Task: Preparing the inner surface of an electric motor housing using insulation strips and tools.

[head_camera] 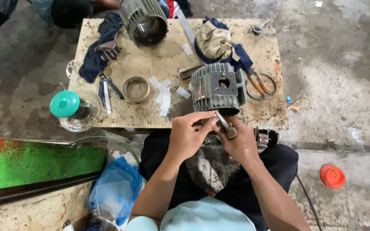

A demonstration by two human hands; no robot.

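Holding a small metal tool [222,120], left hand [188,134] pinches its shaft; right hand [239,143] has its grip clenched around the handle. Just beyond: grey motor housing [217,87] on desk [150,64]. Step judged: fitting; steady alignment needed.

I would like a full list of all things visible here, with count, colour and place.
motor housing: 1, grey, board's near edge
second housing: 1, grey, board's far edge
board: 1, tan, on floor
ring: 1, brown, board centre-left
pliers: 1, blue handles, left of ring
scissors: 1, orange handles, right of housing
paper strips: several, white, board centre
jar: 1, clear, teal lid, board's left corner
bag: 1, blue, floor
lid: 1, orange, floor right
left hand: pinches small metal tool
right hand: holds same tool
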